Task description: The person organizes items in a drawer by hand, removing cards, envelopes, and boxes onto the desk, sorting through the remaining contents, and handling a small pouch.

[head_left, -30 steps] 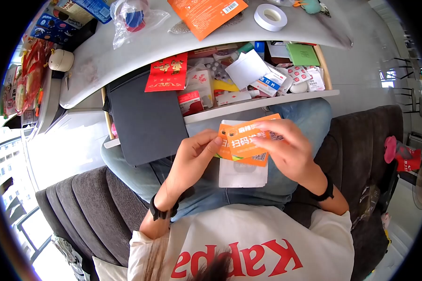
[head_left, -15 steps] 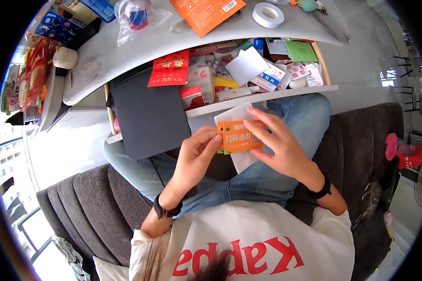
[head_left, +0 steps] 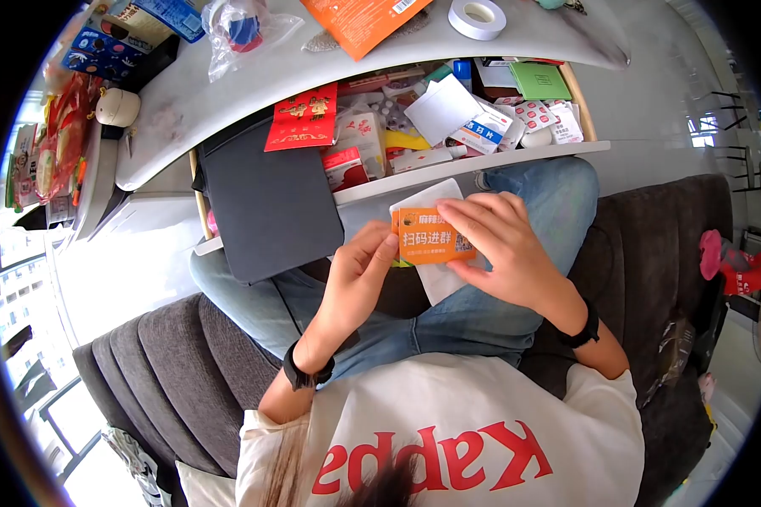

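Between my hands is a small stack of orange cards (head_left: 427,237) with white Chinese print and a QR code, held above my lap. A green edge peeks out beneath the stack. My left hand (head_left: 359,275) pinches its left edge, the thumb near the corner. Closed over the right side, my right hand (head_left: 503,249) has its fingers along the top and its thumb at the lower edge. Behind the cards a white paper piece (head_left: 440,283) shows above and below; whether a hand grips it too is hidden.
An open drawer (head_left: 482,160) holds medicine boxes, papers, a red envelope (head_left: 303,118) and a green booklet (head_left: 539,82). A dark flat folder (head_left: 271,203) lies over its left side. On the desk are a white tape roll (head_left: 477,19) and an orange pouch (head_left: 359,21).
My right fingers have drawn together over the cards' right side, where they were spread before. My left thumb has slid back toward the left edge. The view has shifted slightly.
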Demonstrator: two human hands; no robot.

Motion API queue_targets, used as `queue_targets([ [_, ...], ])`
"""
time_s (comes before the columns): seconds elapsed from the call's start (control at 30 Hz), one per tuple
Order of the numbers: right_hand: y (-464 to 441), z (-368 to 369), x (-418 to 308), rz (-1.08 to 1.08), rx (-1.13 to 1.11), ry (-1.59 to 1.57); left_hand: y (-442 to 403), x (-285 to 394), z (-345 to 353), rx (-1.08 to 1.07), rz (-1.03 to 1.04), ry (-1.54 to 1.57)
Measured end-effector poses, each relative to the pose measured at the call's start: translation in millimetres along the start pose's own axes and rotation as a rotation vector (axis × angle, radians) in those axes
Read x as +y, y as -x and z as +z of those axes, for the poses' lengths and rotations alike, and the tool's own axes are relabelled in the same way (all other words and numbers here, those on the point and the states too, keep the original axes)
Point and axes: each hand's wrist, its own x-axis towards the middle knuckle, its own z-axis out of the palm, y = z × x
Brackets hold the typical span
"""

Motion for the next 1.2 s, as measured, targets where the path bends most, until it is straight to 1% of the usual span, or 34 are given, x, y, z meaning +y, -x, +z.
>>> queue_targets([
  [0.13,-0.8,-0.2,-5.7,-0.019,-0.011,0.129,2.6,2.4,2.9,-0.031,0.050,-0.085],
  [0.2,-0.3,0.5,-4.0,0.002,0.014,0.050,3.0,3.2,5.6,-0.034,0.072,-0.106],
  [0.23,-0.5,0.5,-3.3,0.011,0.026,0.011,3.4,4.3,7.8,-0.029,0.090,-0.006],
  [0.3,0.0,-1.2,-5.0,0.151,0.059,-0.280,3.7,6.6,12.2,-0.022,0.131,0.196],
  [0.33,0.2,-2.7,-5.0,0.221,0.074,-0.423,3.4,6.4,12.1,-0.011,0.131,0.166],
  [0.43,3.6,-3.1,3.3,0.266,0.193,-0.803,0.8,4.6,8.1,0.016,0.122,0.075],
  [0.5,3.4,-4.8,5.0,0.233,0.223,-0.939,0.0,2.6,5.8,0.023,0.099,-0.002],
  [0.57,3.2,-4.0,4.8,0.202,0.256,-1.083,-0.2,3.8,9.3,0.017,0.112,0.032],
  [0.67,3.0,-2.1,1.8,0.189,0.224,-1.095,0.8,6.6,11.2,-0.008,0.137,0.043],
  [0.8,1.2,3.7,-2.5,0.179,0.224,-1.201,4.1,14.7,9.8,-0.023,0.161,-0.006],
  [0.9,0.2,7.4,-3.6,0.151,0.223,-1.226,6.5,26.5,13.0,0.008,0.172,-0.036],
  [1.0,0.3,11.1,-2.2,0.134,0.216,-1.259,4.2,24.7,15.3,0.039,0.188,-0.059],
  [1.07,0.4,13.2,-1.0,0.132,0.209,-1.288,3.5,24.2,17.6,0.069,0.133,-0.033],
  [1.2,-1.4,14.6,0.2,0.122,0.196,-1.174,2.8,21.6,17.6,0.107,0.059,-0.037],
])
